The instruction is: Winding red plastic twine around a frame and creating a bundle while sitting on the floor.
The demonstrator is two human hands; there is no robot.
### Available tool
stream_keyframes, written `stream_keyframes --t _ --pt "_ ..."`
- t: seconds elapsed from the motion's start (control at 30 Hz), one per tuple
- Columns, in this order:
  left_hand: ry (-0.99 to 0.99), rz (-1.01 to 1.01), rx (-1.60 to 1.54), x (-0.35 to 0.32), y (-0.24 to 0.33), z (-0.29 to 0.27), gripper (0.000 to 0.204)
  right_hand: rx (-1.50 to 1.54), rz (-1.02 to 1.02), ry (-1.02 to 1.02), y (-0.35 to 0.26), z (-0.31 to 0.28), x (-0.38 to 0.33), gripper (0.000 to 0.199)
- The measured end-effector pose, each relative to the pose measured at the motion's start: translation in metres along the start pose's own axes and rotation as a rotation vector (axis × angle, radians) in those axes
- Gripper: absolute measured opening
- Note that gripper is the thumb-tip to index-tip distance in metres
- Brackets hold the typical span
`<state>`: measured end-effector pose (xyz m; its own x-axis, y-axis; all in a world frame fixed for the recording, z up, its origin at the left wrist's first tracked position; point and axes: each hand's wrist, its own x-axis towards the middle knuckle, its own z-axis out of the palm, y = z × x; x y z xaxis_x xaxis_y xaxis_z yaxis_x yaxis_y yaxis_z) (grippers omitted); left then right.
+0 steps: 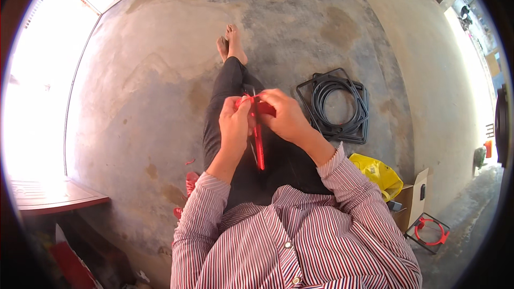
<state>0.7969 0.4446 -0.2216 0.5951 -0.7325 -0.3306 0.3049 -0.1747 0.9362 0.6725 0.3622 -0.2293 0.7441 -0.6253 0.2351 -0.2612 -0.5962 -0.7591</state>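
Over my lap, my left hand (233,126) and my right hand (288,119) are close together, fingers pinched on a thin red strip (260,152). The strip stretches briefly between the two sets of fingertips. Below them a long red, textured-looking section runs down toward my thighs, beside a thin dark edge that looks like a frame seen side-on. More red material shows under the fingers of my right hand. My fingers hide how the strip passes around the dark edge.
To the right on the concrete floor lies a stack of black square frames with rings (315,99). Nearer are a yellow bag (377,174), a cardboard box (418,198) and a frame with a red-covered ring (420,227). Red material (191,183) lies by my left arm. A wooden table (59,195) stands left.
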Motion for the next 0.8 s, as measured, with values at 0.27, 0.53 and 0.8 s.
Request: stream_keyframes --t 0.27,0.53,0.8 --pt "-0.052 0.367 0.046 -0.026 -0.003 -0.002 0.016 0.010 -0.112 0.128 -0.028 -0.014 -0.024 0.046" --pt "-0.254 0.200 -0.091 -0.024 0.002 0.001 0.023 0.114 -0.085 0.069 0.002 -0.006 -0.024 0.049" --pt "-0.193 -0.110 -0.192 -0.006 -0.005 -0.015 0.021 1.362 0.019 0.366 -0.029 -0.086 -0.055 0.044"
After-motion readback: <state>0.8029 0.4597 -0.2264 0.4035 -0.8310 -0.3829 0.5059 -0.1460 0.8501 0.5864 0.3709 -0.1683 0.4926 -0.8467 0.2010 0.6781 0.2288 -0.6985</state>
